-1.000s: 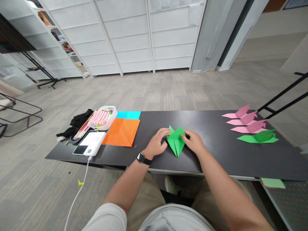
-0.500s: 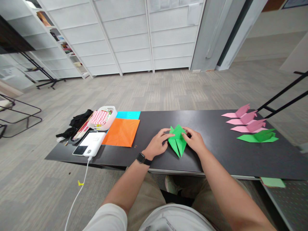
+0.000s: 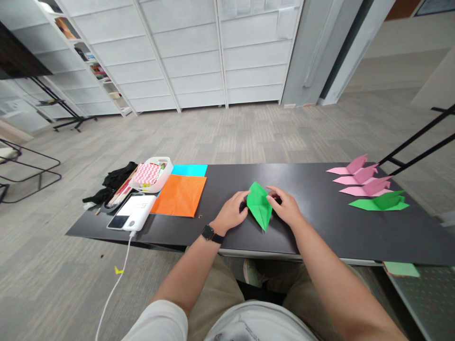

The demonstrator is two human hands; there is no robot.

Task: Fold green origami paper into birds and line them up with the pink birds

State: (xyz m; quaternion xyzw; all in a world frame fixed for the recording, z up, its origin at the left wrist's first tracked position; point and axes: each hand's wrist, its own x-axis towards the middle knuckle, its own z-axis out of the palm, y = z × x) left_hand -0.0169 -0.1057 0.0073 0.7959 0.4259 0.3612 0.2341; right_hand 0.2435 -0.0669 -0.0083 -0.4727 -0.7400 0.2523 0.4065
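Observation:
A half-folded green origami piece [image 3: 260, 206] lies on the black table [image 3: 320, 227], its point toward me. My left hand [image 3: 232, 212], with a black watch on the wrist, pinches its left edge. My right hand [image 3: 286, 208] pinches its right edge. Both hands are closed on the paper, and one flap stands partly raised between them.
Orange paper [image 3: 180, 195] and cyan paper [image 3: 190, 169] lie to the left, beside a white tray [image 3: 152, 173], a power bank with phone [image 3: 133, 211] and a black pouch [image 3: 115, 180]. Three pink folded pieces [image 3: 359, 177] and a green one [image 3: 380, 202] sit at right.
The two upper points of the green piece have been folded over, so it now shows one smooth flap. Both hands stayed at its sides.

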